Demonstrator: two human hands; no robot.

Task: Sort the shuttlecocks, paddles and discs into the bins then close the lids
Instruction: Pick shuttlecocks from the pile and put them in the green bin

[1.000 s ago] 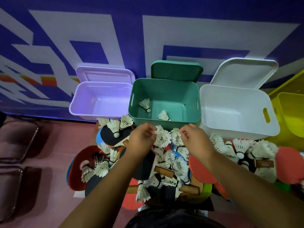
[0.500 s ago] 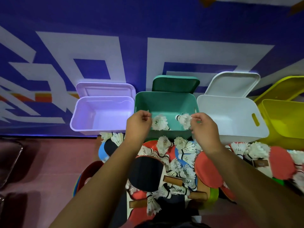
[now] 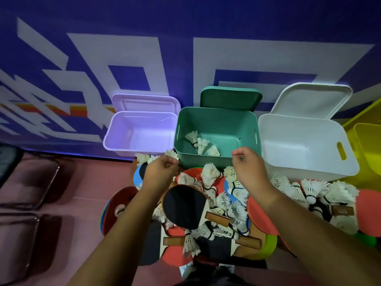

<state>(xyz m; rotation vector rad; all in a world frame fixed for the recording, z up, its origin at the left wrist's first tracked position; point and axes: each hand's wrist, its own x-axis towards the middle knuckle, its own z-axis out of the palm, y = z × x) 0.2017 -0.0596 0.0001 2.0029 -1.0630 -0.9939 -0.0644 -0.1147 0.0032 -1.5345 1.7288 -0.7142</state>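
Note:
The green bin (image 3: 216, 110) stands open in the middle, with shuttlecocks (image 3: 203, 143) lying on its floor at the near left. My left hand (image 3: 161, 169) hovers at the bin's near left corner with curled fingers, and nothing shows in them. My right hand (image 3: 248, 165) is at the bin's near rim, fingertips pinched together and holding nothing visible. Below my hands lies a heap of white shuttlecocks (image 3: 210, 174), a black-faced paddle (image 3: 183, 205), red paddles (image 3: 258, 211) and coloured discs (image 3: 115, 205).
An open lilac bin (image 3: 115, 141) stands left of the green one, an open white bin (image 3: 309, 169) to its right, and a yellow bin (image 3: 369, 145) at the far right. All lids lean back on the blue wall. Dark chairs (image 3: 24, 182) stand at the left.
Both hands carried a shuttlecock from the heap up over the green bin and let it go. More shuttlecocks now lie in the bin, and both hands have drawn back to its near rim.

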